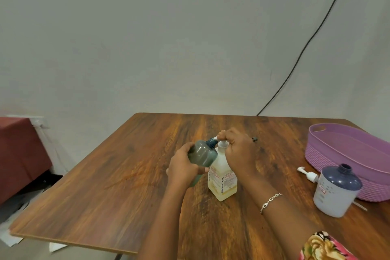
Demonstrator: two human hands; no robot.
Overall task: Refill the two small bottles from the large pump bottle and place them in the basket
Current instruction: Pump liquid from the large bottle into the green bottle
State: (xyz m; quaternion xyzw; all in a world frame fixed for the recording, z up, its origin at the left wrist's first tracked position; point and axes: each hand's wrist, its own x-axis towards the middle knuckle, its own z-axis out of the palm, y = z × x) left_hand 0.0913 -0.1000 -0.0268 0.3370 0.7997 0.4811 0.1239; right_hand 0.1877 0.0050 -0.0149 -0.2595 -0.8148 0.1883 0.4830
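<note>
**Small bottle held to the pump spout**

Head view: on the wooden table [118, 177], the left hand [183, 170] grips a tilted grey-green small bottle [202, 155], its neck at the spout. The right hand [237, 150] clenches over the large pump bottle [222, 183]. The second small bottle [335, 191] stands uncapped beside the purple basket [346, 154], with a loose white pump [307, 174] lying near.

2 sm bottles [202, 155] [335, 191], 1 pump bottle [222, 179], 1 basket [329, 152].
</note>
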